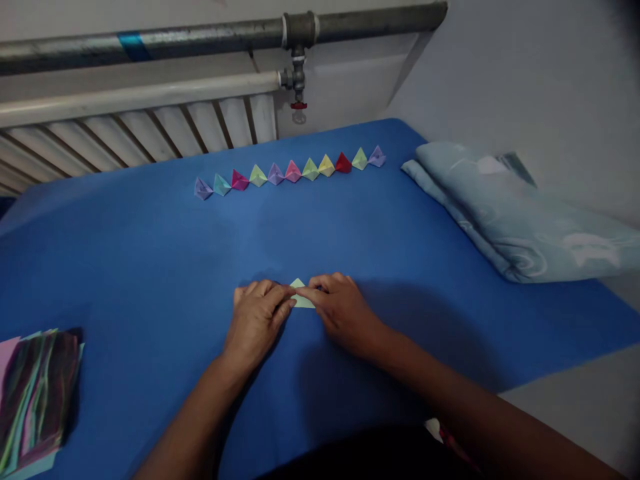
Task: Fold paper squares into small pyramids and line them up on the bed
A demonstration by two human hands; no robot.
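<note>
A small pale yellow-green piece of folded paper [303, 301] lies on the blue cloth, its pointed tip facing away from me. My left hand [260, 313] grips its left side, with the index finger and thumb meeting on the paper. From the right, my right hand [343, 310] presses on the paper with an outstretched index finger, its other fingers curled. Both hands rest low on the cloth, and their fingers cover part of the paper's edges.
Several folded paper boats [293, 171] in different colours stand in a row farther back. A stack of coloured paper sheets [43, 400] lies at left. A folded light-blue blanket [500, 213] sits at right. Behind are a white radiator [150, 130] and a metal pipe [215, 40] along the wall.
</note>
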